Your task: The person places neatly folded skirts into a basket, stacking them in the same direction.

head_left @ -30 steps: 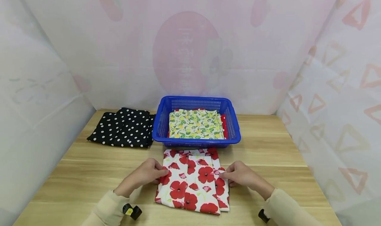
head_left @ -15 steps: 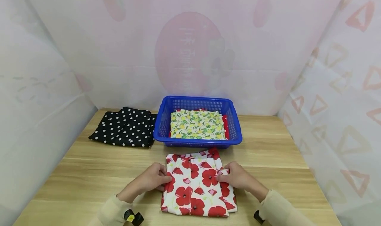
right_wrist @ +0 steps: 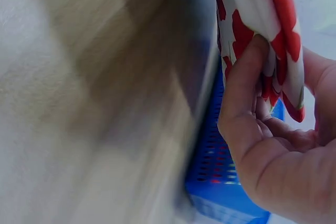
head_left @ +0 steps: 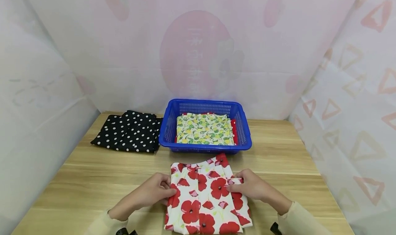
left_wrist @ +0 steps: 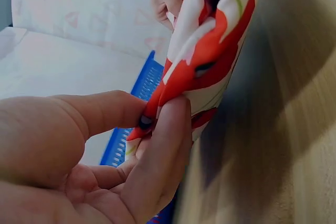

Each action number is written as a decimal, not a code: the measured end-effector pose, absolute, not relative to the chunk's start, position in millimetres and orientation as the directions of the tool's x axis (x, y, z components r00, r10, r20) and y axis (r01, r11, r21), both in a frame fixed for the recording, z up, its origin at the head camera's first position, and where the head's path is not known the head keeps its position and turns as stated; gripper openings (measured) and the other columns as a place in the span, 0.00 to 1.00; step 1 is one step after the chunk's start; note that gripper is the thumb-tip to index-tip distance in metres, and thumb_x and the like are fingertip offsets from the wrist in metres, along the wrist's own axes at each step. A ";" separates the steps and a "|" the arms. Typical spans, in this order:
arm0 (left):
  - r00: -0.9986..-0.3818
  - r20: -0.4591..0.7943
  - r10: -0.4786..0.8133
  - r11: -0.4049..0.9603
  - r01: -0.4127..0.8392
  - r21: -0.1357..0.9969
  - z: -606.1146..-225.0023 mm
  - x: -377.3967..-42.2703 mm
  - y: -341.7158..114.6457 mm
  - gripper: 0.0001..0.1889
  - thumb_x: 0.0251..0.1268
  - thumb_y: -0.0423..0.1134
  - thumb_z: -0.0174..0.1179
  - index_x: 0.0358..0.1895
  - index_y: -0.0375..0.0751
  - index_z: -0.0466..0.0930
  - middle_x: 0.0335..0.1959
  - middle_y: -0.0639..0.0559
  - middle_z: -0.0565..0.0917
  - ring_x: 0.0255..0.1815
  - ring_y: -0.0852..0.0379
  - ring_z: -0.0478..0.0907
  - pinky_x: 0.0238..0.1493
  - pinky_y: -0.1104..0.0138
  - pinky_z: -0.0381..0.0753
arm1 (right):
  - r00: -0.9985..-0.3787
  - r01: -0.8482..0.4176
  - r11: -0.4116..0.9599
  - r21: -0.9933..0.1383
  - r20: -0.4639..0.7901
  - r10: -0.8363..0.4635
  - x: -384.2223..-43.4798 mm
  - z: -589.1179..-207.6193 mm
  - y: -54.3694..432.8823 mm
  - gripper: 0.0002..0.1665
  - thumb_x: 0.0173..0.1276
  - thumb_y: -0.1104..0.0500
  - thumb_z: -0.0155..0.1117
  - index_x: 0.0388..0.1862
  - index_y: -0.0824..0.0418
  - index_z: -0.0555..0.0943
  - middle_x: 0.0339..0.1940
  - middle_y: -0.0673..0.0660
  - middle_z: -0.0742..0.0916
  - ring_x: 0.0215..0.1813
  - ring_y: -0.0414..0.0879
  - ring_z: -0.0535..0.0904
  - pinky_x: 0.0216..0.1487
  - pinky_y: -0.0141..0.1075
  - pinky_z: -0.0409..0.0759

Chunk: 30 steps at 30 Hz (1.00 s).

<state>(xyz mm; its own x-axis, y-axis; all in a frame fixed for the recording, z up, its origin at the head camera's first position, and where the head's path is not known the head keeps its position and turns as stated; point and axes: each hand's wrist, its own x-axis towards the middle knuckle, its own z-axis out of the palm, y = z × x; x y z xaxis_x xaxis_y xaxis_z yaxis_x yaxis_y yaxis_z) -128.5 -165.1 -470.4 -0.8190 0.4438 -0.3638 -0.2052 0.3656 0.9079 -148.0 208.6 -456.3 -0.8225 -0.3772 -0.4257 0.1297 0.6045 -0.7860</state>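
A folded white cloth garment with red poppies is held between both hands in front of the basket. My left hand pinches its left edge, thumb on top and fingers underneath. On the opposite side, my right hand grips the right edge the same way. In the left wrist view, the cloth's layered folds stand off the wooden surface, between thumb and fingers. The right wrist view shows layered cloth pinched there too, with wood visible below it.
A blue plastic basket stands just behind, holding a folded lemon-print cloth over a red polka-dot one. Left of it lies a folded black polka-dot cloth on the wooden table. Printed white sheets wall the back and sides.
The poppy cloth has come nearer to me and its near edge now sits lower in the head view. Both hands keep their hold on it. Basket and black cloth have stayed put.
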 end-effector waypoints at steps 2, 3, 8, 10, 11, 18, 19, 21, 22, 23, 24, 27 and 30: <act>-0.815 -0.346 0.464 0.356 -0.186 0.916 -462.4 -124.6 -166.5 0.10 0.72 0.36 0.68 0.39 0.32 0.79 0.35 0.46 0.83 0.35 0.56 0.85 0.35 0.62 0.92 | -0.820 0.131 0.600 -0.789 -0.427 -0.381 -144.4 -448.2 209.5 0.23 0.70 0.46 0.74 0.54 0.61 0.89 0.41 0.51 0.94 0.38 0.42 0.87 0.40 0.34 0.86; -0.814 -0.339 0.471 0.353 -0.178 0.919 -458.4 -122.5 -166.8 0.10 0.72 0.36 0.68 0.39 0.32 0.79 0.35 0.46 0.83 0.35 0.56 0.85 0.35 0.63 0.92 | -0.819 0.131 0.600 -0.790 -0.427 -0.383 -142.8 -443.5 209.9 0.24 0.70 0.46 0.74 0.55 0.62 0.89 0.42 0.51 0.94 0.40 0.43 0.88 0.43 0.35 0.87; -0.819 -0.315 0.479 0.360 -0.144 0.922 -438.3 -113.6 -164.4 0.12 0.72 0.39 0.69 0.42 0.33 0.80 0.38 0.46 0.83 0.38 0.55 0.84 0.36 0.68 0.90 | -0.811 0.107 0.575 -0.811 -0.406 -0.421 -139.6 -420.3 213.2 0.23 0.71 0.48 0.74 0.56 0.62 0.88 0.43 0.52 0.94 0.43 0.44 0.90 0.48 0.37 0.90; -0.819 -0.317 0.478 0.366 -0.143 0.920 -430.4 -112.0 -163.1 0.12 0.72 0.40 0.69 0.43 0.33 0.80 0.40 0.46 0.83 0.39 0.55 0.85 0.37 0.68 0.90 | -0.809 0.097 0.569 -0.817 -0.397 -0.433 -140.3 -412.7 214.5 0.23 0.72 0.48 0.73 0.55 0.63 0.88 0.43 0.53 0.94 0.44 0.45 0.91 0.47 0.36 0.90; -0.818 -0.316 0.480 0.367 -0.140 0.919 -425.9 -112.1 -162.7 0.13 0.72 0.40 0.69 0.44 0.33 0.80 0.41 0.46 0.84 0.40 0.55 0.85 0.38 0.68 0.90 | -0.809 0.095 0.567 -0.818 -0.395 -0.435 -141.0 -409.1 214.7 0.23 0.72 0.48 0.73 0.56 0.63 0.88 0.43 0.53 0.94 0.44 0.45 0.91 0.47 0.37 0.90; -0.828 -0.214 0.518 0.306 -0.054 0.950 -393.9 -128.9 -167.6 0.14 0.75 0.37 0.65 0.52 0.27 0.80 0.42 0.41 0.87 0.41 0.52 0.89 0.41 0.61 0.93 | -0.834 0.091 0.561 -0.823 -0.371 -0.409 -155.5 -379.7 214.9 0.28 0.72 0.46 0.72 0.61 0.64 0.85 0.45 0.55 0.94 0.45 0.47 0.92 0.49 0.40 0.92; -0.835 -0.199 0.513 0.308 -0.038 0.951 -389.4 -133.3 -168.3 0.14 0.75 0.36 0.65 0.52 0.27 0.80 0.42 0.41 0.86 0.41 0.52 0.89 0.41 0.61 0.93 | -0.838 0.089 0.553 -0.828 -0.363 -0.408 -159.3 -375.5 214.8 0.29 0.72 0.46 0.72 0.61 0.65 0.84 0.46 0.55 0.94 0.45 0.48 0.92 0.49 0.40 0.92; -0.850 -0.175 0.498 0.324 -0.005 0.946 -381.2 -144.1 -169.9 0.14 0.75 0.36 0.65 0.51 0.27 0.80 0.41 0.41 0.86 0.40 0.51 0.89 0.41 0.60 0.93 | -0.847 0.079 0.545 -0.835 -0.344 -0.404 -169.0 -367.6 213.7 0.30 0.73 0.46 0.72 0.63 0.66 0.83 0.46 0.56 0.94 0.45 0.48 0.93 0.49 0.40 0.92; -0.859 -0.172 0.482 0.341 0.003 0.940 -377.4 -150.4 -170.5 0.13 0.74 0.37 0.66 0.50 0.28 0.81 0.41 0.42 0.86 0.39 0.52 0.88 0.42 0.60 0.93 | -0.854 0.072 0.545 -0.835 -0.334 -0.399 -174.4 -364.1 213.1 0.30 0.73 0.46 0.72 0.62 0.66 0.83 0.45 0.57 0.94 0.45 0.48 0.93 0.49 0.40 0.92; -0.869 -0.164 0.467 0.354 0.014 0.935 -374.4 -157.4 -171.0 0.13 0.74 0.37 0.66 0.49 0.29 0.81 0.40 0.42 0.86 0.39 0.52 0.88 0.41 0.60 0.93 | -0.860 0.067 0.549 -0.833 -0.327 -0.391 -180.4 -360.8 212.5 0.30 0.73 0.45 0.72 0.62 0.66 0.83 0.45 0.57 0.94 0.44 0.48 0.93 0.49 0.40 0.92; -0.876 -0.161 0.455 0.367 0.019 0.930 -371.5 -165.1 -170.9 0.12 0.74 0.37 0.66 0.48 0.29 0.81 0.39 0.43 0.86 0.38 0.53 0.87 0.41 0.61 0.93 | -0.867 0.059 0.558 -0.828 -0.320 -0.382 -186.7 -357.8 212.1 0.30 0.73 0.45 0.72 0.62 0.66 0.84 0.44 0.57 0.94 0.43 0.47 0.93 0.49 0.39 0.91; -0.891 -0.169 0.421 0.389 0.009 0.921 -365.1 -190.8 -169.8 0.11 0.75 0.37 0.65 0.47 0.30 0.81 0.37 0.44 0.87 0.38 0.54 0.88 0.44 0.60 0.93 | -0.887 0.051 0.603 -0.796 -0.314 -0.339 -207.8 -350.0 212.3 0.27 0.72 0.43 0.72 0.58 0.63 0.86 0.41 0.55 0.94 0.40 0.46 0.92 0.47 0.38 0.90; -0.904 -0.178 0.388 0.408 -0.004 0.913 -360.6 -217.4 -168.5 0.11 0.77 0.38 0.64 0.48 0.30 0.81 0.39 0.43 0.89 0.39 0.54 0.90 0.46 0.60 0.93 | -0.892 0.067 0.611 -0.789 -0.322 -0.318 -232.1 -344.1 213.4 0.24 0.72 0.43 0.72 0.52 0.61 0.87 0.38 0.54 0.94 0.38 0.45 0.91 0.46 0.38 0.89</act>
<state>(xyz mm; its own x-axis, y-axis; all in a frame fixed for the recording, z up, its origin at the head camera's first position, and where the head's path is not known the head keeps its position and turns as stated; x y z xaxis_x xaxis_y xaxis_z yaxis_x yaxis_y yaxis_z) -217.4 -168.5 -360.6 -0.9042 0.3884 -0.1778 -0.0042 0.4082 0.9129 -232.1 213.4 -344.1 -0.8919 -0.3177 -0.3219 0.0669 0.6112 -0.7886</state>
